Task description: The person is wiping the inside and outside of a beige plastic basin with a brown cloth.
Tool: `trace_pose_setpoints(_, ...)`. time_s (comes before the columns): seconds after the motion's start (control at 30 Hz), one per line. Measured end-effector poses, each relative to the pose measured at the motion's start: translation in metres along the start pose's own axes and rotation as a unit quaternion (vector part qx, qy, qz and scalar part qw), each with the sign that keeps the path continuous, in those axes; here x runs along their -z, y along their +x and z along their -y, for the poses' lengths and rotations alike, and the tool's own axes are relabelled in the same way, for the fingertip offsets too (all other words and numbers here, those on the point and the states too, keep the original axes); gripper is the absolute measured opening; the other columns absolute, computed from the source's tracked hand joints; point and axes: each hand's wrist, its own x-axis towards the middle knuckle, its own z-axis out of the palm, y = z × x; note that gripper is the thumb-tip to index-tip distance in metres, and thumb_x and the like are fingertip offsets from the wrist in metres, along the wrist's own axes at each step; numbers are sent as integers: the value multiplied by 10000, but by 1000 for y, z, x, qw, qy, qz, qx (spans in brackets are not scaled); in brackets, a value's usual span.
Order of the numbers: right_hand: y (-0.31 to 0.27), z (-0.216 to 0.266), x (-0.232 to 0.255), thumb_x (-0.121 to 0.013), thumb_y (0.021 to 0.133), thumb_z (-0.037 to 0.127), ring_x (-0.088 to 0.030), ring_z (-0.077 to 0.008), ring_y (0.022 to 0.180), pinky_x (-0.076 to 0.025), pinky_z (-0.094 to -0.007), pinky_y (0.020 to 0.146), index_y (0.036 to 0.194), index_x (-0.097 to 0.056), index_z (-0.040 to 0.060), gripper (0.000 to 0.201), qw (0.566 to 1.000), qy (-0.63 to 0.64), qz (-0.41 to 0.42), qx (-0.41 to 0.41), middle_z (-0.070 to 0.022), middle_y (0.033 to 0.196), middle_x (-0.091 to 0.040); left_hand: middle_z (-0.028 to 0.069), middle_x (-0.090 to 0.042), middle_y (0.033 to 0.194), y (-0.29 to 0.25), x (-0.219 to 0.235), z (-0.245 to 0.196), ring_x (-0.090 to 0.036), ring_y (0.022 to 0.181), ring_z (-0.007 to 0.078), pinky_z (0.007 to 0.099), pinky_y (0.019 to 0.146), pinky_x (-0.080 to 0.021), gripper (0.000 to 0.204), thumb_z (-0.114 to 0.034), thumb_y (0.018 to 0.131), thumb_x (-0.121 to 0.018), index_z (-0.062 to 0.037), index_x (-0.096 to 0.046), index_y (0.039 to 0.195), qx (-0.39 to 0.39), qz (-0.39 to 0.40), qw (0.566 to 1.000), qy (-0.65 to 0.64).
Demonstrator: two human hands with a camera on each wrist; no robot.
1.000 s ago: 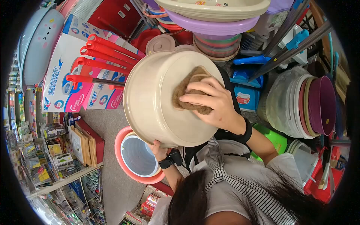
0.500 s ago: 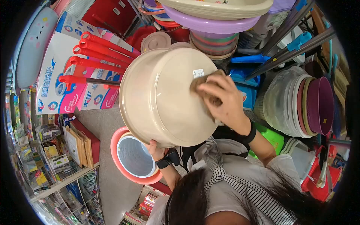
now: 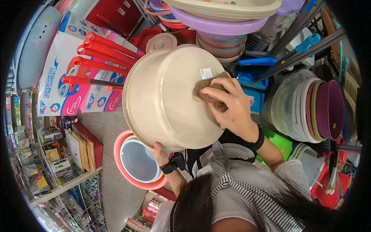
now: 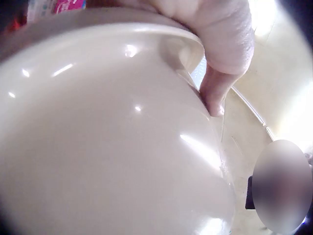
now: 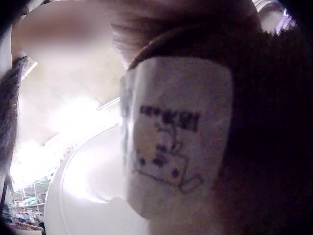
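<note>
A large beige basin is tilted with its round bottom facing up, a small white label on it. The left hand grips its rim at the lower edge; in the left wrist view the thumb of that hand lies over the rim beside the glossy wall. On the bottom, the right hand holds a brown cloth against the surface, fingers bent over it. A cloth tag with a printed drawing fills the middle of the right wrist view, the pale basin behind it.
Red-handled poles and printed boxes stand left of the basin. Below it sits a pink tub with a blue basket inside. Stacked basins are at the top, nested buckets at the right, shelves at the lower left.
The right hand and cloth have moved toward the right side of the basin's bottom, uncovering the white label. The basin has shifted slightly left in view; the left hand keeps its grip.
</note>
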Motion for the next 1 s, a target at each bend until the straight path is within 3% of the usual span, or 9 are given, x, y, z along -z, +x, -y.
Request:
trace_pose_setpoints(0.17,-7,40,-1,-756,565,90,-560,-269,901,-521,-358,711,1018,-681,185,469,997,34,-17,70,-40,1079,-568,188,-476,1337,12,-31,-27,-549,1142,313,419,948,-486,843,-370,815,-731,-8,-281,1430,11,61,998,-6)
trace_pose_setpoints(0.23,-12,54,7,-768,526,74,-574,-252,857,-514,-324,671,991,-707,223,492,990,71,27,115,-20,1053,-598,187,-480,1335,16,-29,-31,-548,1146,311,418,950,-485,851,-372,810,-735,1,-282,1426,17,69,997,1)
trace_pose_setpoints(0.37,-19,29,17,-779,516,104,-564,-252,842,-512,-348,692,994,-711,231,500,967,131,102,193,-15,1054,-595,182,-480,1338,18,-24,-30,-538,1166,304,415,964,-477,865,-376,803,-741,17,-283,1422,27,75,997,5)
trace_pose_setpoints(0.43,-11,14,19,-770,597,118,-577,-244,884,-531,-342,706,962,-692,220,387,970,125,112,174,-4,1036,-587,158,-507,1288,14,-37,-36,-533,1156,277,387,970,-450,900,-334,729,-836,22,-327,1382,48,51,997,-40)
trace_pose_setpoints(0.6,8,14,6,-772,532,7,-571,-286,882,-495,-381,764,967,-719,154,462,989,114,28,85,-52,1041,-602,162,-497,1297,6,-46,-38,-523,1166,280,389,983,-435,910,-337,729,-835,23,-321,1386,53,37,997,-46)
trace_pose_setpoints(0.7,6,25,3,-759,536,25,-563,-277,871,-499,-377,741,970,-727,169,459,986,99,-25,135,-40,1045,-606,160,-494,1302,6,-47,-42,-519,1171,279,391,992,-424,924,-339,726,-835,22,-309,1394,50,36,998,-23)
trace_pose_setpoints(0.8,-5,27,10,-754,548,137,-539,-258,843,-502,-341,680,1001,-732,228,462,970,119,41,208,-6,1055,-613,181,-469,1347,7,-29,-31,-524,1182,312,428,980,-462,874,-353,788,-764,7,-283,1423,11,87,996,1)
trace_pose_setpoints(0.9,2,24,7,-759,552,166,-539,-251,839,-500,-335,682,1006,-730,228,459,960,136,43,240,-2,1061,-609,186,-469,1350,-2,-22,-26,-518,1192,309,427,979,-462,861,-357,787,-763,7,-301,1416,27,74,997,4)
trace_pose_setpoints(1.0,5,41,9,-710,678,207,-528,-227,847,-484,-332,688,1039,-688,239,363,950,89,44,296,12,1111,-584,181,-478,1336,-10,-34,-36,-523,1184,300,426,988,-447,905,-346,752,-797,11,-294,1415,56,43,997,7)
